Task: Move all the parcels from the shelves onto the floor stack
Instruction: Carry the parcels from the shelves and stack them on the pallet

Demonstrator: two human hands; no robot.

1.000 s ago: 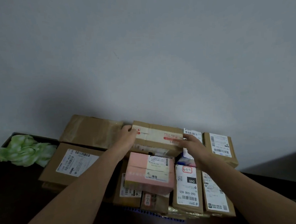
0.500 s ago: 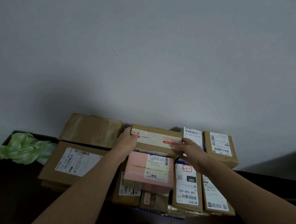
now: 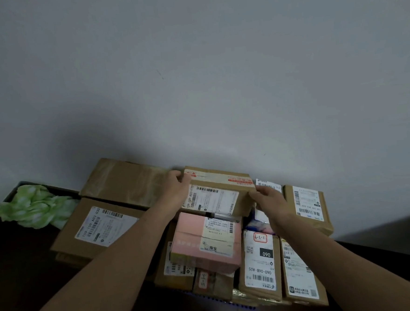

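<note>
Parcels [image 3: 177, 276] sit packed close together in the lower middle of the frame, against a grey wall [image 3: 194, 83]. Both hands hold one brown box [image 3: 216, 198] at the back of the pile, near the wall. The left hand [image 3: 176, 190] curls its fingers round the box's left end. The right hand [image 3: 269, 198] grips the right end, with the fingers bent over the edge. The box has red and white tape on top, and a white label on the side that faces the camera. Just below it in the frame sits a pink box [image 3: 200, 243]. Two long brown boxes [image 3: 258, 261] stand at the lower right. A big brown box [image 3: 100, 228] with a label is at the left, and a green cloth [image 3: 35, 208] lies at the far left.
</note>
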